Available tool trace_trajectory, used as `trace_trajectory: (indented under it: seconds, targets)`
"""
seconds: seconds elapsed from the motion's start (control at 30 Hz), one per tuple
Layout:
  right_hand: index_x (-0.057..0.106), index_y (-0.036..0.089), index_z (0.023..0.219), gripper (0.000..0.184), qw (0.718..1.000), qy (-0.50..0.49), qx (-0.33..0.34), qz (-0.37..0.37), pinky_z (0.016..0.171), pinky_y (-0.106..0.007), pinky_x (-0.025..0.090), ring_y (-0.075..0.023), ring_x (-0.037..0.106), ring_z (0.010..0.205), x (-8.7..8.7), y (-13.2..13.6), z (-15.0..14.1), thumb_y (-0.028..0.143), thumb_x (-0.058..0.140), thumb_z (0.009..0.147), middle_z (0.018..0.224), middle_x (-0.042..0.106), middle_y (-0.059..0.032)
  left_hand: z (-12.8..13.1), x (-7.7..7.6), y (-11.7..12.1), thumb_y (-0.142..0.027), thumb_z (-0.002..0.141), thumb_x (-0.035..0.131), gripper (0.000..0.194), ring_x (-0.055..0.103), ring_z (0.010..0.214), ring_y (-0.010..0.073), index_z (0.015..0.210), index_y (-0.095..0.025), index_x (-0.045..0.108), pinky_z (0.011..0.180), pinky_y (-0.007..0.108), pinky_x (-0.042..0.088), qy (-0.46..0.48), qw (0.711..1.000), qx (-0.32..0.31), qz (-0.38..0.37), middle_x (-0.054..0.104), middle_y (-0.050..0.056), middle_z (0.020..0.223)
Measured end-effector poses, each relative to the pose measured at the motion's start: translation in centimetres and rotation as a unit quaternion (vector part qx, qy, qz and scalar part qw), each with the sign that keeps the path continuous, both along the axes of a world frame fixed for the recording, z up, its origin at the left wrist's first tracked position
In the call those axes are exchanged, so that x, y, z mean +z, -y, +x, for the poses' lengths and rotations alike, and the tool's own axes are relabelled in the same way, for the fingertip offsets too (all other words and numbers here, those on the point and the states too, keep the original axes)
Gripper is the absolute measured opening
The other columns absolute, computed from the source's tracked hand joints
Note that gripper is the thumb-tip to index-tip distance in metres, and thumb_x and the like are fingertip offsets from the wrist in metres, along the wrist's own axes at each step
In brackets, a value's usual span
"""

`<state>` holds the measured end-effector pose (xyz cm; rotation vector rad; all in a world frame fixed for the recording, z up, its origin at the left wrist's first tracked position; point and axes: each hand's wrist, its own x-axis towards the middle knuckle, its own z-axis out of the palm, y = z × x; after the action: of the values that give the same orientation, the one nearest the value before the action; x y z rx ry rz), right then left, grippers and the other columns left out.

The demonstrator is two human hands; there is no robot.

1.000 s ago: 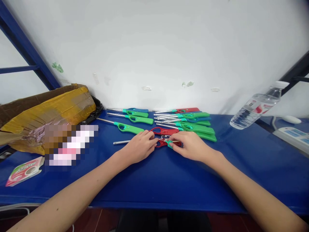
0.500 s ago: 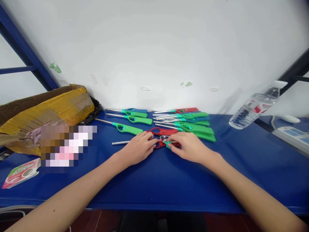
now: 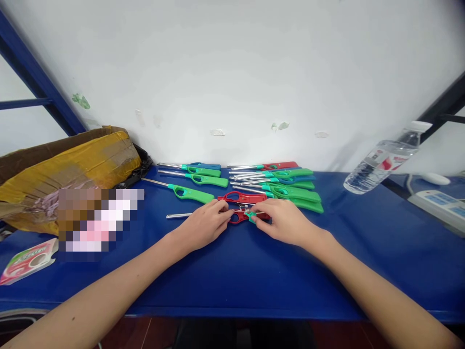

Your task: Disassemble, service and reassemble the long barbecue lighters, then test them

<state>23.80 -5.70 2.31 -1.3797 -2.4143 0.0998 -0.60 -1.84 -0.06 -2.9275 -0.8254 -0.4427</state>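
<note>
A red lighter half-shell (image 3: 238, 217) lies on the blue table between my hands, with small inner parts showing in it. My left hand (image 3: 208, 222) is closed, thumb and fingers pinching at the shell's left end; a metal lighter tube (image 3: 177, 215) sticks out beyond it. Between the thumb and fingers of my right hand (image 3: 285, 218) is a small teal plastic piece (image 3: 251, 216), held over the shell. Just behind lies another red half-shell (image 3: 247, 198). What exactly my left fingertips grip is hidden.
Several long-necked lighters, green (image 3: 192, 194), blue and red, lie in two groups along the wall. A water bottle (image 3: 381, 162) leans at right near a power strip (image 3: 438, 203). A taped cardboard box (image 3: 72, 169) and a printed card (image 3: 29, 259) are at left.
The view has shifted slightly, so things at left sit a little further left. Both hands stay at the red half-shell, with barely visible finger movement.
</note>
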Motion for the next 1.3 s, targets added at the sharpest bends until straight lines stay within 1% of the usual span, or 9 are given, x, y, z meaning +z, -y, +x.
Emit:
trace_trajectory:
  seconds: [0.13,0.3,0.37,0.57,0.8,1.07,1.3]
  targets:
    - [0.072,0.020,0.097,0.019,1.000,-0.006,0.001,0.003,0.071,-0.029,0.047,-0.0202,0.069,0.080,-0.12,-0.06,-0.08,0.023,0.057,0.085,0.089,0.075,-0.0044,0.22,0.25,0.18,-0.017,0.098,0.040,0.029,0.055,0.092,0.0209,0.116,-0.013,0.062,0.082,0.033,0.049,-0.018,1.000,-0.003,0.017,0.055,0.010,0.103]
    - [0.072,0.020,0.097,0.020,1.000,-0.004,-0.006,0.004,0.073,-0.030,0.048,-0.0210,0.069,0.083,-0.11,-0.03,-0.17,0.024,0.056,0.086,0.090,0.075,-0.0049,0.65,0.24,0.38,-0.031,0.102,0.038,0.033,0.054,0.092,0.0224,0.121,-0.014,0.060,0.082,0.036,0.049,-0.037,0.998,0.006,0.048,0.055,0.010,0.101]
    - [0.072,0.020,0.098,0.020,1.000,-0.002,-0.007,0.003,0.073,-0.030,0.048,-0.0214,0.069,0.083,-0.09,-0.02,-0.18,0.024,0.055,0.087,0.090,0.075,-0.0052,0.73,0.18,0.39,-0.033,0.102,0.038,0.035,0.054,0.092,0.0228,0.122,-0.014,0.059,0.082,0.037,0.050,-0.043,0.998,0.007,0.051,0.055,0.011,0.102]
    - [0.072,0.020,0.098,0.019,1.000,0.014,-0.008,0.009,0.072,-0.030,0.048,-0.0216,0.069,0.084,-0.19,-0.01,-0.22,0.024,0.057,0.087,0.091,0.075,-0.0053,0.67,0.33,0.42,-0.033,0.102,0.037,0.035,0.054,0.091,0.0228,0.122,-0.015,0.059,0.084,0.038,0.048,-0.053,0.997,0.001,0.059,0.055,0.011,0.103]
    - [0.072,0.020,0.097,0.019,1.000,0.019,-0.012,0.011,0.072,-0.029,0.048,-0.0209,0.069,0.084,-0.03,0.21,-0.40,0.026,0.056,0.088,0.089,0.075,-0.0056,0.64,0.50,0.44,-0.028,0.101,0.039,0.032,0.052,0.093,0.0227,0.122,-0.018,0.060,0.083,0.037,0.047,-0.058,0.998,-0.002,0.040,0.054,0.010,0.102]
    - [0.072,0.020,0.098,0.021,0.999,0.051,0.001,0.019,0.070,-0.029,0.046,-0.0214,0.069,0.084,-0.03,0.27,-0.46,0.026,0.053,0.090,0.090,0.075,-0.0059,0.45,0.08,0.29,-0.030,0.099,0.045,0.032,0.052,0.094,0.0213,0.126,-0.020,0.059,0.086,0.036,0.048,0.029,0.999,0.004,-0.035,0.053,0.009,0.104]
    - [0.071,0.020,0.099,0.021,0.998,0.052,0.004,0.016,0.071,-0.030,0.046,-0.0215,0.069,0.086,0.10,0.24,-0.44,0.026,0.053,0.091,0.092,0.075,-0.0058,0.25,-0.02,0.21,-0.027,0.098,0.045,0.033,0.053,0.096,0.0218,0.127,-0.021,0.060,0.088,0.038,0.048,0.027,0.999,-0.004,-0.038,0.053,0.010,0.108]
